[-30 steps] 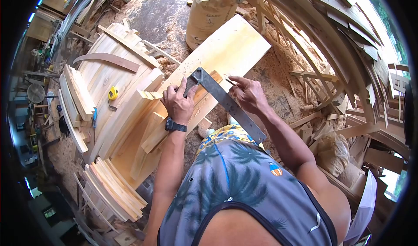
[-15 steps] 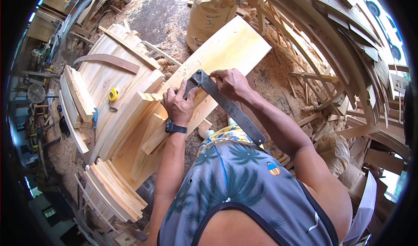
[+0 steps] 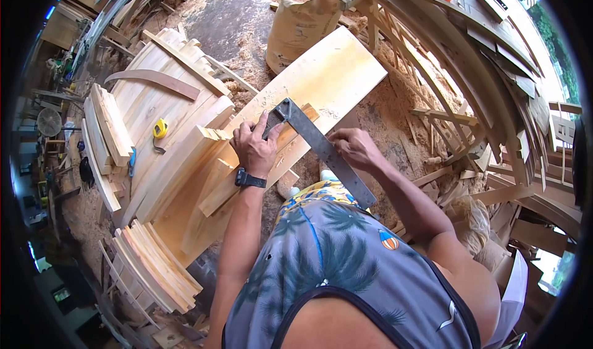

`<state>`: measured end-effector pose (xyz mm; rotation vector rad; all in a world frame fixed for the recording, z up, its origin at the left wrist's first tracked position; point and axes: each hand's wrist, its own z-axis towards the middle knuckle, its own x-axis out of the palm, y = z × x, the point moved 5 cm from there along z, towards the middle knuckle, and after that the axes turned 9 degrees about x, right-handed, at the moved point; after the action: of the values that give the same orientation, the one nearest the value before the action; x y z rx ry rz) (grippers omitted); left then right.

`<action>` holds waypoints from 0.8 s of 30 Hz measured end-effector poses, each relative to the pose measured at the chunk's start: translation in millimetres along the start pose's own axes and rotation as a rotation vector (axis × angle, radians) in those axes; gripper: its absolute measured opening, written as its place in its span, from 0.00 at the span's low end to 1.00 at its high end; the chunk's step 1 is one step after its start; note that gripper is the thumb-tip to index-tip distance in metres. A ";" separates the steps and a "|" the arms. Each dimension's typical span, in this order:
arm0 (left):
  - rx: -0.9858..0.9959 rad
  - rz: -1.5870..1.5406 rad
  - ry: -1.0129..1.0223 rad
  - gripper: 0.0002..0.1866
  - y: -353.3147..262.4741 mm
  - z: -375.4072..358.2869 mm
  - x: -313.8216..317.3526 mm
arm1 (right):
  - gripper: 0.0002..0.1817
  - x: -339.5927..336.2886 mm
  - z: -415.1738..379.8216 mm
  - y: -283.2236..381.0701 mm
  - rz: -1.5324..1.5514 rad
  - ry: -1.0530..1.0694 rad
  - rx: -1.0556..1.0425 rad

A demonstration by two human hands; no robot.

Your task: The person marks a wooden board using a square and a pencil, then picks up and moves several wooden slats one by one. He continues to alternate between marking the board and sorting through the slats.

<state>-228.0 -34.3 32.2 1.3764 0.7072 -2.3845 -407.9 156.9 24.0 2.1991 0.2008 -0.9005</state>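
A dark metal square (image 3: 330, 154) lies across a wooden piece (image 3: 290, 134) on the long pale board (image 3: 333, 71). My left hand (image 3: 254, 148) grips the short, thick arm of the square near its corner, fingers over it. To the right of the long blade is my right hand (image 3: 355, 146), its fingers pinched together beside the edge. Whatever sits between those fingertips is too small to make out. The blade's far end reaches toward my shirt.
Curved planks (image 3: 154, 265) are stacked at lower left. A yellow tape measure (image 3: 160, 128) rests on joined boards (image 3: 139, 102). Behind the board stands a brown sack (image 3: 299, 31). A large curved wooden frame (image 3: 457, 52) fills the right side, above sawdust and scraps.
My right hand has moved from near the square's corner down and right along the blade. My left hand stays on the square, which has barely moved.
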 end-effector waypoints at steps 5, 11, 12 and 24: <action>-0.067 -0.030 0.053 0.32 -1.9 -6.7 -6.4 | 0.20 30.3 -19.4 -7.1 0.798 0.184 0.213; -0.151 -0.068 0.005 0.41 14.4 -74.5 -30.1 | 0.21 -10.8 -9.7 -12.1 0.856 -0.066 0.222; -0.158 -0.068 0.002 0.41 21.9 -83.1 -40.6 | 0.20 -20.4 -10.3 -10.2 0.865 -0.113 0.223; -0.474 0.011 0.212 0.29 186.0 -282.2 -188.9 | 0.21 -18.9 -14.4 -22.7 1.016 -0.175 0.175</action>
<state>159.2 -31.9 28.1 1.4161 1.2215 -1.9021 -423.0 185.3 30.3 1.9549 -1.0208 -0.5078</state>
